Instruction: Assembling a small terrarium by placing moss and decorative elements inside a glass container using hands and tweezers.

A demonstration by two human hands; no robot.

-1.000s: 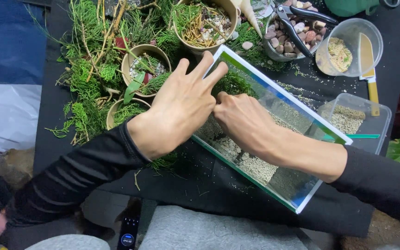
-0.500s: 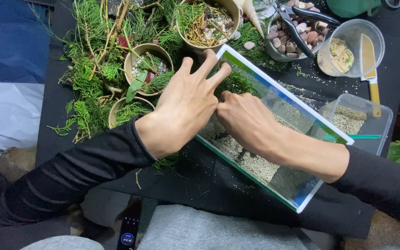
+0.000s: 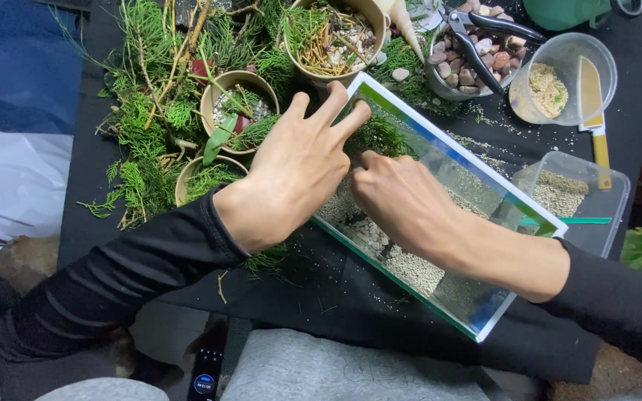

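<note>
A long glass tank (image 3: pixel 536 217) with white edges lies slantwise on the black cloth, its floor covered with pale gravel (image 3: pixel 410 267). Green moss (image 3: pixel 377 137) fills its far end. My left hand (image 3: pixel 291 174) rests over the tank's near rim with fingers spread, the fingertips touching the moss. Inside the tank, my right hand (image 3: pixel 403 199) presses its curled fingers against the moss; what lies under them is hidden.
Cedar sprigs (image 3: pixel 143 126) and small paper cups (image 3: pixel 224 104) lie at the far left. A bowl of twigs (image 3: pixel 336 41), a bowl of pebbles with pliers (image 3: pixel 477 44), a clear cup of grit (image 3: pixel 559 82), a yellow scraper (image 3: pixel 594 104) and a clear tub of gravel (image 3: pixel 581 197) stand at the right.
Both hands stayed at the moss in the tank's far end. The left fingers shifted slightly and the right hand pushed a little further toward the moss.
</note>
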